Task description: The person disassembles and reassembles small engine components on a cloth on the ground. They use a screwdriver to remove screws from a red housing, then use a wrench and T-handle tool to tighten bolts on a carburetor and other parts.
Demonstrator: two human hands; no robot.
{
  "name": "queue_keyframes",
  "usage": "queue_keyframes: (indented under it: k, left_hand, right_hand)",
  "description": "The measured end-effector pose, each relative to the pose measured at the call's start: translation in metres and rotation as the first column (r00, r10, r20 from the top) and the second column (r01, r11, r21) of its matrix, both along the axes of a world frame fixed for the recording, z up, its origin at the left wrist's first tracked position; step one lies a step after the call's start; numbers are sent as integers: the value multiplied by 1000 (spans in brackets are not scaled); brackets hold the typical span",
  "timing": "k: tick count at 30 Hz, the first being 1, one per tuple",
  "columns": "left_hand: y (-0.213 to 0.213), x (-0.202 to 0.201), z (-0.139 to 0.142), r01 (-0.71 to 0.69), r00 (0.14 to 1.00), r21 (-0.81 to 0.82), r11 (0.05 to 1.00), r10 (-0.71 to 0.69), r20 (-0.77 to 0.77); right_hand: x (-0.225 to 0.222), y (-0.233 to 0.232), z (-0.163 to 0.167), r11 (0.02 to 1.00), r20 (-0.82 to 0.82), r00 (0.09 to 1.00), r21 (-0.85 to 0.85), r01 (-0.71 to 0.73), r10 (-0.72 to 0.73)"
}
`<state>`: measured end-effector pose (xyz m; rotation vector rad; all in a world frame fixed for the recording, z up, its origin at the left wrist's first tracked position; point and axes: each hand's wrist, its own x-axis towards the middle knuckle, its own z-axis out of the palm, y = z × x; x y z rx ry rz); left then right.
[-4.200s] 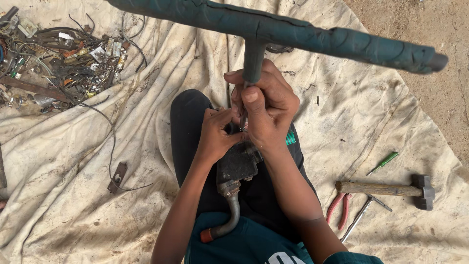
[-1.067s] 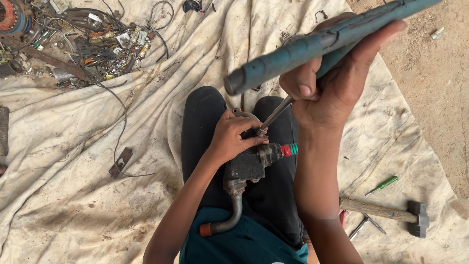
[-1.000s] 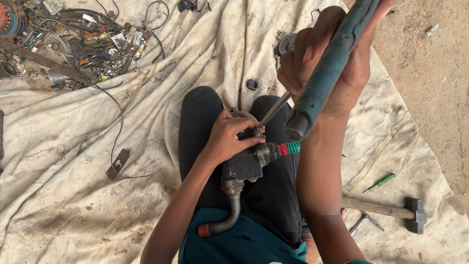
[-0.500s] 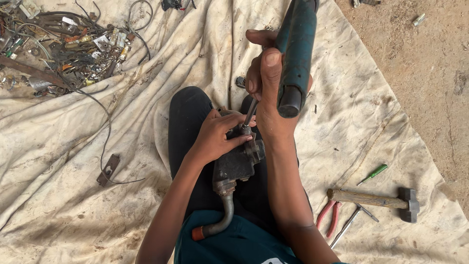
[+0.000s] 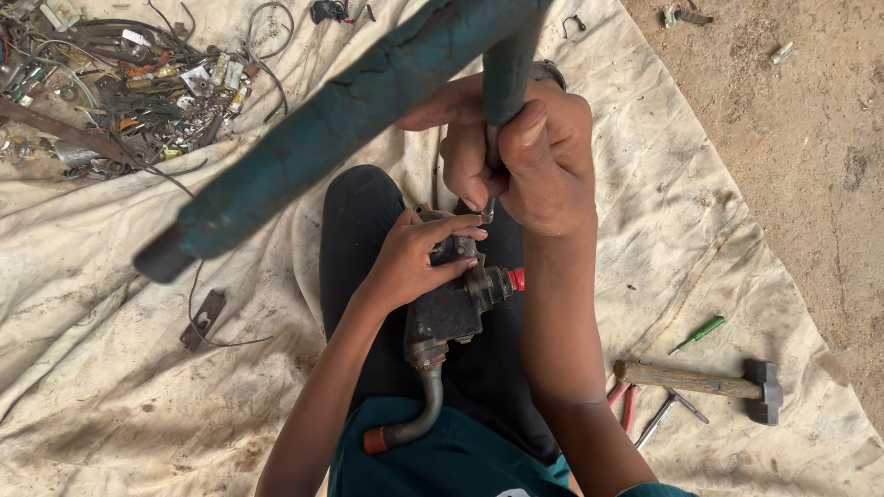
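The right hand (image 5: 543, 156) is clenched around the upright shaft of a T-handle wrench (image 5: 359, 110), whose teal-wrapped crossbar slants across the top of the view. The shaft runs down to the top of a dark, greasy valve body (image 5: 451, 308) resting on the person's lap, so the tool appears seated on a fastener there; the tip itself is hidden behind the fingers. The left hand (image 5: 414, 258) is clamped over the valve body from the left, pinning it against the thigh. A bent pipe stub (image 5: 410, 428) and a red-capped fitting (image 5: 516, 279) remain attached to the body, and nothing has come apart from it, so the work looks to be in its middle: tool engaged, fastener not yet out.

On the stained canvas sheet (image 5: 138, 387), toward its right edge, lie a hammer (image 5: 700, 379), a green-handled screwdriver (image 5: 698, 333) and red-handled pliers (image 5: 624, 403), all apart from both hands. A pile of scrap wire and metal bits (image 5: 110, 92) fills the far left corner.
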<state>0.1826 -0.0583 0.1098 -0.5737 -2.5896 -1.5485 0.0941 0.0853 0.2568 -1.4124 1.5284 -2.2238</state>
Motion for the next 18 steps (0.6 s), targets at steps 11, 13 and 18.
queue_keyframes:
  k: [11,13,18]
  left_hand:
    - [-10,9,-14,-55,995,11,998,55,-79]
    - [-5,10,-16,-107,994,-32,994,107,26]
    - [-4,11,-14,-89,993,-5,996,88,-76]
  right_hand:
    - [-2,53,-55,792,365,806,-233,564,-466]
    - [-2,58,-68,782,378,792,-225,581,-480]
    - [-7,59,-93,756,391,744,-162,635,-541]
